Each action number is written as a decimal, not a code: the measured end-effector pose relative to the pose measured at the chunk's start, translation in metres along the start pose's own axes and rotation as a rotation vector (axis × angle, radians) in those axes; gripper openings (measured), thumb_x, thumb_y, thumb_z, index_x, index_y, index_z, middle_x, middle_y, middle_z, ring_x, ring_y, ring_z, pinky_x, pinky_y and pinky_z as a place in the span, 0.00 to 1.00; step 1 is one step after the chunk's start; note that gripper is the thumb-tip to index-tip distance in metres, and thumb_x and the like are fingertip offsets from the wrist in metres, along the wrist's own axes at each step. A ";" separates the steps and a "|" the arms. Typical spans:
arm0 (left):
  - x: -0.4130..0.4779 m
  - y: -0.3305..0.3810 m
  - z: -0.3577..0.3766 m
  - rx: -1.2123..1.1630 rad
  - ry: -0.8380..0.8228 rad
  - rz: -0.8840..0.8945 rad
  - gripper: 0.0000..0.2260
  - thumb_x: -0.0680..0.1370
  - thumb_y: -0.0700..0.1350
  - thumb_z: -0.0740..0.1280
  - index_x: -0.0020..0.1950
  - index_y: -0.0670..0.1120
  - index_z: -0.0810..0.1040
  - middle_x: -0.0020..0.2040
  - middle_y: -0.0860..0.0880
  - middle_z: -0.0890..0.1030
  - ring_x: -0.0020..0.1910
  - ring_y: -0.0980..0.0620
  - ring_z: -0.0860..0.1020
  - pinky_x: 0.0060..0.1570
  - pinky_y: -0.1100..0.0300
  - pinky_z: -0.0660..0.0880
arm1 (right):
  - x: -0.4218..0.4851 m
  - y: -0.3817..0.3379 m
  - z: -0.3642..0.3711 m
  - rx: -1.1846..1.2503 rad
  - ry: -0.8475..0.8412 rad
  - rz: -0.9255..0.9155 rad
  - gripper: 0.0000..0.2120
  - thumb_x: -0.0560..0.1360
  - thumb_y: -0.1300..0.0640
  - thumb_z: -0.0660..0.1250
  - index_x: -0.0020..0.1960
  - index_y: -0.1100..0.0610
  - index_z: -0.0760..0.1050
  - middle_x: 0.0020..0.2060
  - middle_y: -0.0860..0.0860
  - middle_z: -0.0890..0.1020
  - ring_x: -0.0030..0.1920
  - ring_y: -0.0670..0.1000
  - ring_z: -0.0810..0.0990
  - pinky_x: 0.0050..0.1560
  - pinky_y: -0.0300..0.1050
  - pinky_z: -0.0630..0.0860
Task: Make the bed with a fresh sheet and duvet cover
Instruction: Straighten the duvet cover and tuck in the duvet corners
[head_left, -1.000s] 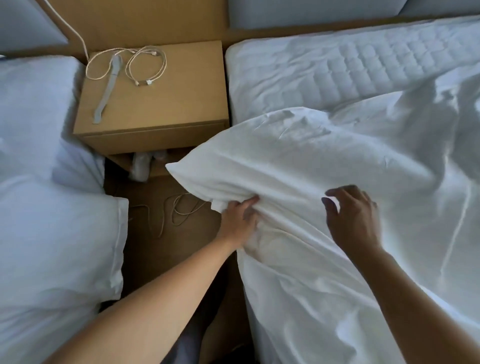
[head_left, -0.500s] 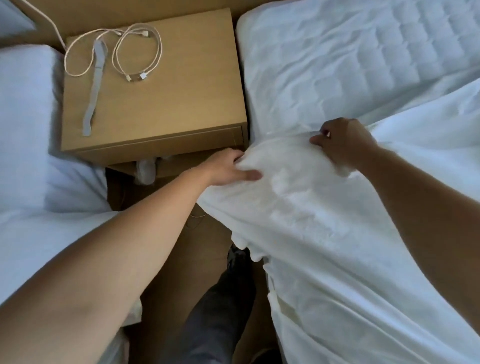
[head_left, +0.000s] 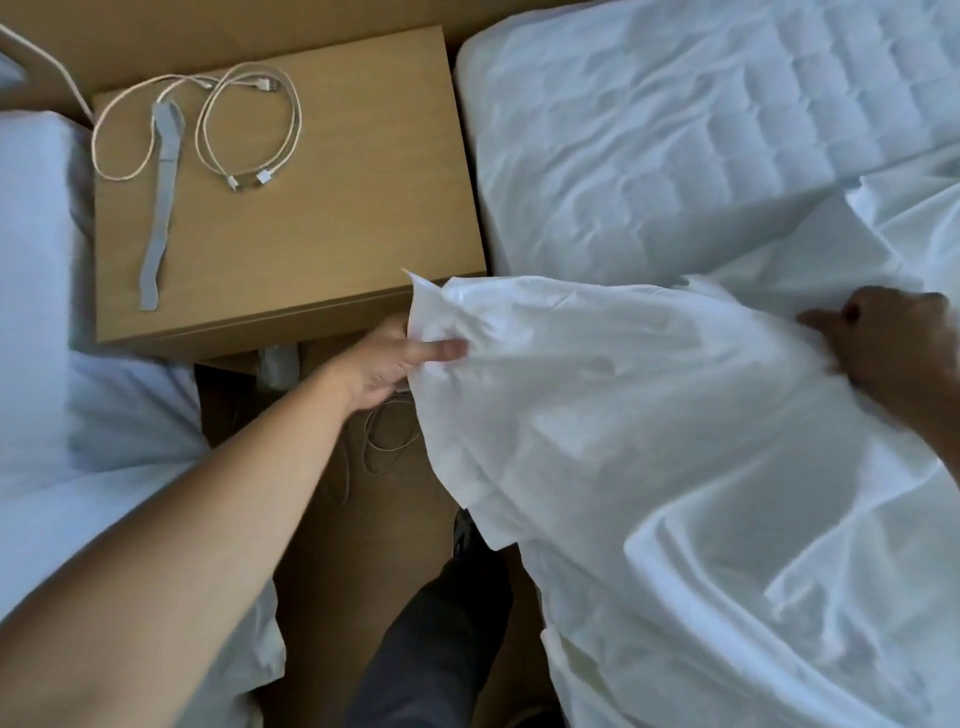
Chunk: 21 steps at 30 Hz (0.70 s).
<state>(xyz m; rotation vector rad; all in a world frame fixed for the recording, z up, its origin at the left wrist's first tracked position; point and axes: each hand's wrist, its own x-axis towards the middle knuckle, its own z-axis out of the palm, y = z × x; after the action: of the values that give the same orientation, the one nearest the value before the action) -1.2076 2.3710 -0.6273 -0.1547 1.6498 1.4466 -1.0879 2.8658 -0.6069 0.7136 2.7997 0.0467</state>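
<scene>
A white sheet (head_left: 675, 467) lies bunched over the near side of the bed on the right. My left hand (head_left: 389, 364) pinches its corner, thumb on top, and holds it up beside the bed's edge. My right hand (head_left: 893, 343) grips the sheet's upper edge farther right, fingers curled into the cloth. Beyond the sheet the quilted mattress (head_left: 675, 130) lies bare toward the head of the bed.
A wooden nightstand (head_left: 332, 234) stands left of the bed with coiled white cables (head_left: 249, 135) and a grey strap (head_left: 161, 197) on it. A second bed with white bedding (head_left: 62, 415) fills the left. My dark-trousered leg (head_left: 431, 649) stands on the narrow floor strip, with cables below the nightstand.
Both hands have carried the sheet's edge toward the head of the bed. They have spread apart, my right hand now far right, and the left hand lifts the corner.
</scene>
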 end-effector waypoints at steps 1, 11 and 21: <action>0.000 -0.004 0.015 -0.137 0.041 0.023 0.23 0.67 0.48 0.82 0.61 0.47 0.82 0.59 0.44 0.84 0.60 0.42 0.82 0.61 0.43 0.78 | -0.007 -0.015 -0.007 0.040 0.019 0.018 0.35 0.65 0.21 0.51 0.36 0.53 0.73 0.38 0.64 0.80 0.40 0.67 0.79 0.47 0.63 0.80; 0.005 0.003 0.081 -0.367 0.122 -0.015 0.31 0.71 0.65 0.73 0.68 0.49 0.77 0.62 0.45 0.83 0.61 0.46 0.82 0.67 0.43 0.74 | -0.131 -0.210 -0.003 0.149 0.035 -0.365 0.23 0.79 0.37 0.62 0.57 0.57 0.75 0.51 0.57 0.81 0.50 0.63 0.81 0.43 0.54 0.75; 0.026 -0.003 0.069 -0.345 -0.055 -0.034 0.03 0.75 0.47 0.70 0.43 0.50 0.81 0.37 0.54 0.81 0.36 0.55 0.82 0.37 0.61 0.79 | -0.094 -0.143 -0.001 0.350 0.017 -0.237 0.19 0.80 0.44 0.64 0.44 0.60 0.77 0.38 0.64 0.83 0.39 0.65 0.82 0.35 0.48 0.70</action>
<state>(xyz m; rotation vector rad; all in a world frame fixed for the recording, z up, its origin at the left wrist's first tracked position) -1.1838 2.4394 -0.6405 -0.3313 1.3365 1.6848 -1.0758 2.6954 -0.5971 0.4454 2.9185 -0.4922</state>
